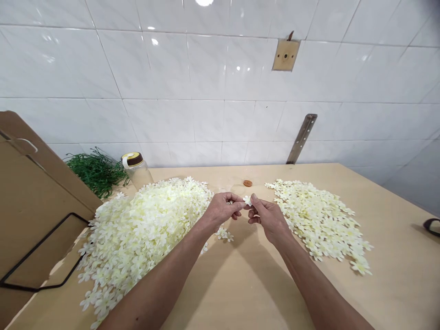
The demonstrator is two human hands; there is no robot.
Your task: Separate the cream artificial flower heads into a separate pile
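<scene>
A small white flower (247,200) is pinched between both hands at the middle of the table. My left hand (225,208) has its fingers closed at the flower's left side. The thumb and fingers of my right hand (266,215) close on it from the right. Left of my hands lies a large heap of white and pale yellow flowers (147,220). To the right, a flatter spread of similar flowers (319,217) covers part of the table. A few loose flowers (224,233) lie just below my left hand.
A cardboard box (37,206) and black wire frame (34,289) stand at the left. Green artificial stems (96,172) and a clear bottle (137,172) are behind the heap. A brown disc (247,183) lies beyond my hands, on the wooden table (254,293). A metal bracket (302,138) is on the wall.
</scene>
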